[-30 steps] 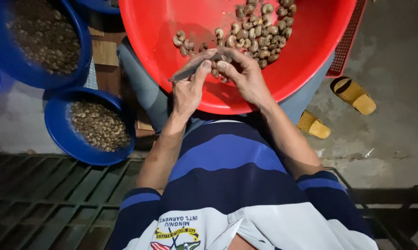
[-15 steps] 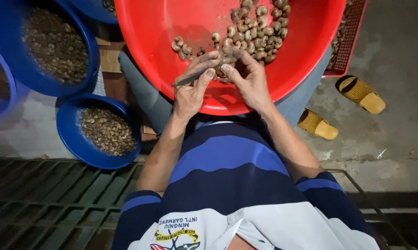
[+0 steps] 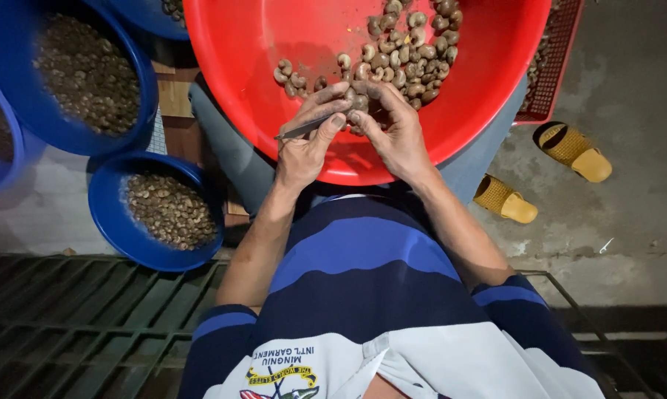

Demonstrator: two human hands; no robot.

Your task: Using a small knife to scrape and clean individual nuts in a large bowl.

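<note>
Grasping a thin metal blade, left hand; right hand pinching one nut, over red basin, upper centre.

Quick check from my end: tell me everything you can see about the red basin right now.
The red basin is a wide, round, smooth tub that looks like plastic; its far side is cut off by the top of the picture. It rests on the person's lap, rim toward the body. A heap of pale curved nuts lies in its upper right part, the rest bare. Both hands work over its near rim: the left hand holds a thin metal blade, the right hand pinches a nut.
</note>
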